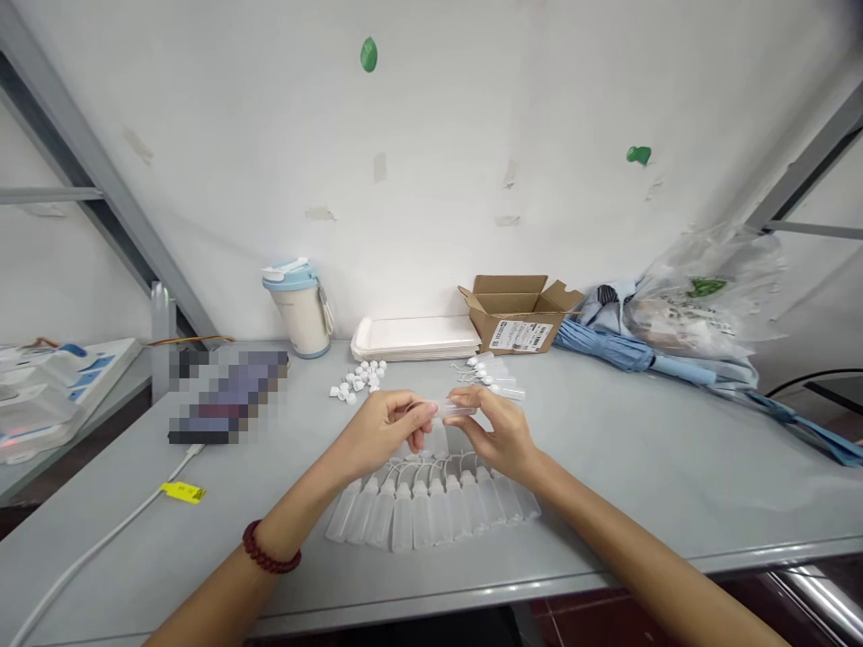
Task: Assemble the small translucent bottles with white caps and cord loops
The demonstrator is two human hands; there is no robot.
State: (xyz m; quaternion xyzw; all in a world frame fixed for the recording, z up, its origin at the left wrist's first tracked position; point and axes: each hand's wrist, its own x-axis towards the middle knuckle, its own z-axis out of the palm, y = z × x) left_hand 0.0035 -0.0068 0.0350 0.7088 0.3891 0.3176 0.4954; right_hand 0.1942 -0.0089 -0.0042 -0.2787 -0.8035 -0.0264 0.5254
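Between my two hands a small translucent plastic bottle (460, 409) lies roughly level above the table. My left hand (387, 431) pinches its left end, with thumb and fingers closed there; whether a cap or cord is under them is hidden. My right hand (502, 436) grips the other end between thumb and fingers. Just below, a fanned row of translucent bottles (422, 517) with thin white cords at their necks lies on the table, partly behind my hands. Loose white caps (360, 379) are scattered beyond my left hand. Several more bottles with white tops (509, 392) lie past my right hand.
Along the wall stand a tumbler (303, 314), a stack of white trays (418, 340) and an open cardboard box (519, 314). A folded blue umbrella (607, 346) and plastic bag (701, 296) lie right. At left are a pixelated device (233, 404) and white cable (114, 530).
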